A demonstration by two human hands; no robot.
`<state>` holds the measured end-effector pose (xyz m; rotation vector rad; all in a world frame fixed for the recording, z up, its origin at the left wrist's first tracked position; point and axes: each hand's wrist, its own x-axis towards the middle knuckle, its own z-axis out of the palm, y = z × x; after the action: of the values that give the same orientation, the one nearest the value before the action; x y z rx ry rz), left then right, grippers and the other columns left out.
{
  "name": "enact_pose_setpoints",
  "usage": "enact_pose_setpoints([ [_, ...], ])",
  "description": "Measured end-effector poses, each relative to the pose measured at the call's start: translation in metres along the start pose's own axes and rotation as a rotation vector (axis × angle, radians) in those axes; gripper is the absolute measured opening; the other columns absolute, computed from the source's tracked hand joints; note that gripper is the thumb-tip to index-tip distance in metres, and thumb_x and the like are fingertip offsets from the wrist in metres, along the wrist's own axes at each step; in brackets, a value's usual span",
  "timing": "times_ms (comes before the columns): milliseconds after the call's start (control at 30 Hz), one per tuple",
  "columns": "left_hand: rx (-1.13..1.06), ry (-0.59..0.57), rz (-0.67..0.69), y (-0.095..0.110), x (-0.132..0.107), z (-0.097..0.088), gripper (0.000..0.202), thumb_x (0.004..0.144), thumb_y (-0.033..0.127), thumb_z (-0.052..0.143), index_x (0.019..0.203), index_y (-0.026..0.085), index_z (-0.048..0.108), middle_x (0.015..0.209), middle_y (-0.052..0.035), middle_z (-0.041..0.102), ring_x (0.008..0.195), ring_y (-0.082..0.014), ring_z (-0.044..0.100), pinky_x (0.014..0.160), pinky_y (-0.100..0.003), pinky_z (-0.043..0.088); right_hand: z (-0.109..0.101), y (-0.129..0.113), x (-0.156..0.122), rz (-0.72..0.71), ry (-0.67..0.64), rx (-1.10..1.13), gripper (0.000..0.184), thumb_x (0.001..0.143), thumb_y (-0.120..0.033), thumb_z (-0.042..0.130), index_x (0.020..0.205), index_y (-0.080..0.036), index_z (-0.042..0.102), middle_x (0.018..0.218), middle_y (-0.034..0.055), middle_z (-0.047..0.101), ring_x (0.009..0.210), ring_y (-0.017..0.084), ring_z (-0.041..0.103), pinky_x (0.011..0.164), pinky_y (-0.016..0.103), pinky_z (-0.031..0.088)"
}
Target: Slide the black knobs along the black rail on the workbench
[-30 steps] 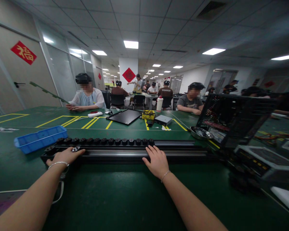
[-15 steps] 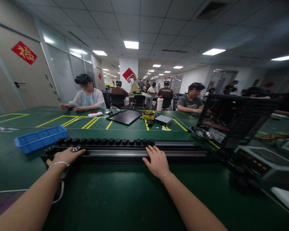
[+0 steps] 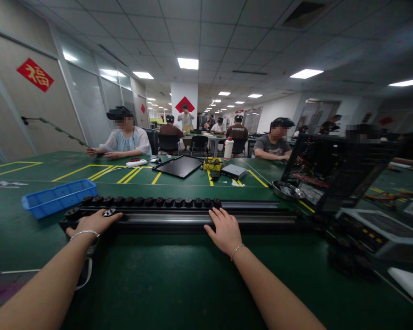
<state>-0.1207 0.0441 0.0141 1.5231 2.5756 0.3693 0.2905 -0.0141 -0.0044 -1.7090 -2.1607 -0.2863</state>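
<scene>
A long black power track [image 3: 179,219] lies crosswise before me, with a shiny metal strip along its near rail. Several black socket modules [image 3: 159,201] sit in a row on the rail behind it. At the left end of the track is my left hand [image 3: 94,224], bent over the near rail; some of its fingers are hidden. One round socket [image 3: 109,212] with a pale face shows beside its stretched digit. My right hand [image 3: 224,229] rests with fingers spread and fairly flat on the near rail, right of the middle, gripping nothing.
A blue bin [image 3: 60,199] stands behind the track's left end. Further back are a black flat panel [image 3: 179,166], a yellow box [image 3: 212,164] and a white bottle [image 3: 228,149]. On the right are a metal bowl [image 3: 287,190], an open computer case [image 3: 330,169] and a power supply [image 3: 382,231].
Both my hands and the track stay in place. Across the table, the person at left has raised a long thin dark strip that was not visible in that hand before.
</scene>
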Motion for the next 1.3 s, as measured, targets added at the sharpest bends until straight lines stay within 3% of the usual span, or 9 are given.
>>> enact_pose_setpoints([
  [100,0.017,-0.103,-0.09,0.002,-0.001,-0.002,0.1,0.049,0.087,0.026,0.126,0.025,0.043,0.129,-0.0201,0.046,0.117,-0.0444,0.037,0.084,-0.068,0.023,-0.001,0.0,0.0,-0.001,0.001,0.001,0.054,0.084,-0.053,0.03,0.128,-0.024,0.043,0.134,0.0032,0.042,0.123,0.022,0.031,0.093,0.036,0.027],
  [200,0.024,-0.12,-0.091,0.004,-0.003,-0.005,0.101,0.049,0.087,0.025,0.129,0.026,0.039,0.132,-0.0192,0.042,0.12,-0.0427,0.035,0.086,-0.067,0.022,-0.001,0.0,0.0,0.002,-0.009,-0.002,0.054,0.084,-0.053,0.03,0.128,-0.024,0.042,0.135,0.0037,0.041,0.124,0.022,0.031,0.094,0.036,0.027],
  [667,0.056,-0.064,-0.039,0.008,-0.01,-0.011,0.098,0.052,0.085,0.026,0.125,0.022,0.046,0.126,-0.0205,0.049,0.114,-0.0458,0.041,0.082,-0.069,0.023,-0.003,-0.002,0.0,0.014,-0.027,-0.004,0.054,0.084,-0.052,0.03,0.129,-0.024,0.042,0.136,0.0044,0.04,0.124,0.023,0.03,0.095,0.037,0.025],
  [1067,0.026,-0.096,-0.053,0.001,-0.001,-0.002,0.102,0.049,0.087,0.026,0.129,0.024,0.04,0.131,-0.0198,0.044,0.12,-0.0439,0.034,0.087,-0.067,0.021,0.001,0.0,0.0,0.003,-0.001,0.009,0.054,0.084,-0.052,0.03,0.128,-0.023,0.043,0.135,0.0044,0.042,0.123,0.023,0.031,0.095,0.037,0.025],
  [1300,-0.002,-0.078,-0.064,0.007,-0.009,-0.005,0.092,0.052,0.084,0.03,0.121,0.025,0.049,0.126,-0.019,0.049,0.118,-0.0457,0.036,0.083,-0.068,0.024,0.0,-0.001,0.0,0.005,-0.007,-0.005,0.054,0.084,-0.052,0.03,0.128,-0.023,0.042,0.135,0.0036,0.042,0.123,0.022,0.031,0.094,0.036,0.026],
])
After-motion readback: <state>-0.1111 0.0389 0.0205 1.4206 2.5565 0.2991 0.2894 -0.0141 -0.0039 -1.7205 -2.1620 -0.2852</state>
